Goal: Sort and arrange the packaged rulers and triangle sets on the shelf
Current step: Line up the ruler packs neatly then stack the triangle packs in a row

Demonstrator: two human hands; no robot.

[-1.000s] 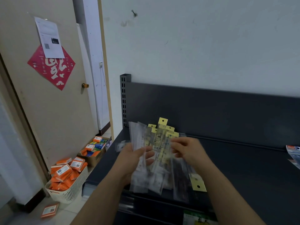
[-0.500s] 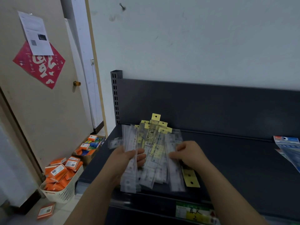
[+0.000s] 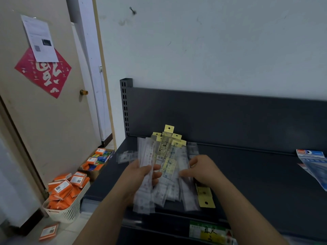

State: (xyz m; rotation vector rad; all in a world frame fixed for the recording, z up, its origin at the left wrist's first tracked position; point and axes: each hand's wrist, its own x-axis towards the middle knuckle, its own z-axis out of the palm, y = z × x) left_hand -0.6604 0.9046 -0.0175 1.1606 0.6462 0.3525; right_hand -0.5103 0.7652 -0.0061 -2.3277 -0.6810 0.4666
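Both hands grip rulers (image 3: 164,167) over shelf (image 3: 256,174): left hand (image 3: 139,175) pinching some, right hand (image 3: 203,170) fingers curled on others | basket (image 3: 67,211): orange boxes (image 3: 65,190)

The dark grey metal shelf (image 3: 256,177) has an upright back panel and a slotted post at its left rear corner. A fanned pile of clear ruler packets (image 3: 169,167) with yellow hang tabs lies on its left part, reaching to the front edge. One small clear packet (image 3: 126,156) lies just left of the pile. Blue-and-white packets (image 3: 315,165) lie at the far right, well apart. A green and yellow price label (image 3: 210,232) sits on the front edge.
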